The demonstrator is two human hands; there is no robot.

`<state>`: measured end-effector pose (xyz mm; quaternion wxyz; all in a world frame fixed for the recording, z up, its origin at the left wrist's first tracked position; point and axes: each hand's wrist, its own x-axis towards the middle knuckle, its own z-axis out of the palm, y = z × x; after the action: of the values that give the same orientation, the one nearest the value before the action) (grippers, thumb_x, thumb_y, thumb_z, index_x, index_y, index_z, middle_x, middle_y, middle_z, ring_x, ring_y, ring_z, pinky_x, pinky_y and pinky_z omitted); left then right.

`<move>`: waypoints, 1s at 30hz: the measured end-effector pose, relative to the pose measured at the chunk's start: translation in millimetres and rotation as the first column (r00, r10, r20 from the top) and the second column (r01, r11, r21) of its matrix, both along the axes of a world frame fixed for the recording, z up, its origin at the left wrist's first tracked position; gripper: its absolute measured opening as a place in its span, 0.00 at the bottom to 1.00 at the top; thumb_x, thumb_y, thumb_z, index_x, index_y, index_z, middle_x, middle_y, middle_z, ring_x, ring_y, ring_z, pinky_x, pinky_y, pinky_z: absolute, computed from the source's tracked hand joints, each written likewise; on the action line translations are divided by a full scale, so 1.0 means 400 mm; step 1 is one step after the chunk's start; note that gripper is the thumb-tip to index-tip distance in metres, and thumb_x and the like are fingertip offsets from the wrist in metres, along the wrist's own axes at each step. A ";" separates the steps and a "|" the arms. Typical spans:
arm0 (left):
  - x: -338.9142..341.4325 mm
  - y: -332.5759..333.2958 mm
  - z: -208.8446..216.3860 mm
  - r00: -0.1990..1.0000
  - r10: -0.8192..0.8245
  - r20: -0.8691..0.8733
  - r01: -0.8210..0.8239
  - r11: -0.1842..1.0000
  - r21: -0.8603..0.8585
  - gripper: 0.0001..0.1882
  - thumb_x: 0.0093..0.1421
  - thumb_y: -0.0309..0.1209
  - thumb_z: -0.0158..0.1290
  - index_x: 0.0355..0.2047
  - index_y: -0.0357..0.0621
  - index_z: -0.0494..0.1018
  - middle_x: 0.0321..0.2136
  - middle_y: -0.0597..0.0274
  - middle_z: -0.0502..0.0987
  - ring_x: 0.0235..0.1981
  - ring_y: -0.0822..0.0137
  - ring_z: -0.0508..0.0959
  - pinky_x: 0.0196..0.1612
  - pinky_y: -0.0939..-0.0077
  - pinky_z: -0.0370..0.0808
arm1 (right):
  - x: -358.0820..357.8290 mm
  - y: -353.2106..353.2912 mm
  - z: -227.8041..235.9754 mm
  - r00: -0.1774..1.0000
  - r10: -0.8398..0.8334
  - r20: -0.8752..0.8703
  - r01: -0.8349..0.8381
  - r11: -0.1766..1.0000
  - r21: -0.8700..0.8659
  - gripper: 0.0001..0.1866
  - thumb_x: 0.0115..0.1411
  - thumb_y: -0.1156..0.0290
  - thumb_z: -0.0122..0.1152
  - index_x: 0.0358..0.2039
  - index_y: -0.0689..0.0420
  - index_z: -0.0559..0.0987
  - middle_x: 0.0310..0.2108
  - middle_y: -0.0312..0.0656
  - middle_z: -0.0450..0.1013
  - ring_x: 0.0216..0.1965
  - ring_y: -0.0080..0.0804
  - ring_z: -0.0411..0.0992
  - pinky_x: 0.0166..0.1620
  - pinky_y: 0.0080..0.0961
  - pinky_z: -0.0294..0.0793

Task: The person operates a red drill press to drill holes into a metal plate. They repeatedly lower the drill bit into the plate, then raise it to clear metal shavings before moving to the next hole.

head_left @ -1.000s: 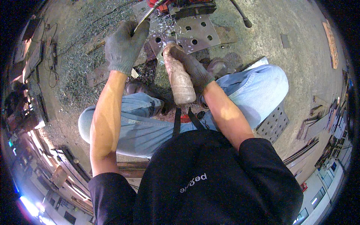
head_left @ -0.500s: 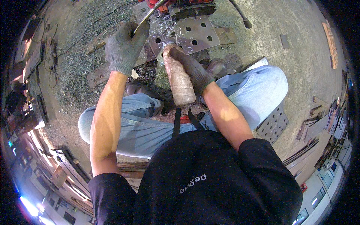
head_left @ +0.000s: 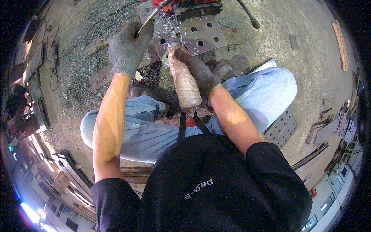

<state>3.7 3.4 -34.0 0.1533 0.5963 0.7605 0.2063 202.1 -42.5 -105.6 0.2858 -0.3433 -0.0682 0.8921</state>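
My left hand (head_left: 129,48), in a grey knit glove, is closed around a metal lever (head_left: 155,15) that slants up to a red machine (head_left: 197,2) at the top edge. A dirty, brownish plastic bottle (head_left: 185,87) is gripped in my gloved right hand (head_left: 198,71). Its neck tilts away from me, over the near edge of a steel plate (head_left: 208,34) with round holes. White specks and wet-looking spots lie on the plate below the machine's dark base (head_left: 199,11). The machine's upper part is cut off by the frame.
Metal shavings (head_left: 77,62) cover the floor on the left. A dark cable-like bar (head_left: 249,15) lies at the upper right. Another perforated plate (head_left: 282,127) is beside my right knee. Wood and metal strips (head_left: 324,127) are stacked at the far right.
Both hands keep their places and grips. Only the pale specks on the steel plate look slightly different.
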 end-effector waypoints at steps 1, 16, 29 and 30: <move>0.000 0.001 0.001 1.000 -0.001 -0.006 0.000 1.000 -0.010 0.28 0.55 0.63 0.53 0.39 0.53 0.81 0.30 0.55 0.83 0.35 0.51 0.83 0.38 0.60 0.77 | 0.000 -0.001 -0.001 1.000 0.001 -0.010 -0.001 1.000 0.001 0.11 0.66 0.55 0.56 0.39 0.47 0.77 0.28 0.29 0.74 0.26 0.20 0.73 0.30 0.21 0.76; -0.001 0.004 -0.006 1.000 -0.007 0.005 0.007 1.000 -0.018 0.29 0.55 0.63 0.52 0.40 0.52 0.81 0.30 0.54 0.82 0.35 0.51 0.83 0.38 0.60 0.77 | -0.004 0.003 -0.051 0.997 -0.030 -0.078 0.031 0.999 0.009 0.08 0.67 0.59 0.54 0.40 0.47 0.77 0.30 0.29 0.74 0.28 0.19 0.72 0.32 0.21 0.76; -0.001 0.004 -0.006 1.000 0.003 0.009 -0.003 1.000 -0.021 0.30 0.55 0.64 0.52 0.40 0.52 0.81 0.30 0.54 0.83 0.35 0.51 0.83 0.39 0.61 0.77 | -0.004 0.001 0.026 1.000 -0.013 -0.012 0.013 1.000 -0.016 0.10 0.67 0.58 0.54 0.35 0.48 0.77 0.26 0.29 0.73 0.25 0.20 0.71 0.29 0.20 0.74; -0.002 0.003 -0.006 1.000 0.004 -0.002 -0.004 1.000 -0.023 0.30 0.55 0.64 0.52 0.40 0.52 0.81 0.31 0.54 0.83 0.35 0.51 0.83 0.39 0.61 0.77 | -0.004 0.001 0.027 1.000 -0.016 -0.003 0.016 1.000 -0.009 0.10 0.67 0.58 0.54 0.35 0.48 0.77 0.26 0.29 0.73 0.25 0.20 0.71 0.29 0.20 0.74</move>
<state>3.1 4.8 -36.5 0.1590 0.5930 0.7643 0.1973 200.4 -42.1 -94.8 0.2916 -0.3435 -0.0611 0.8906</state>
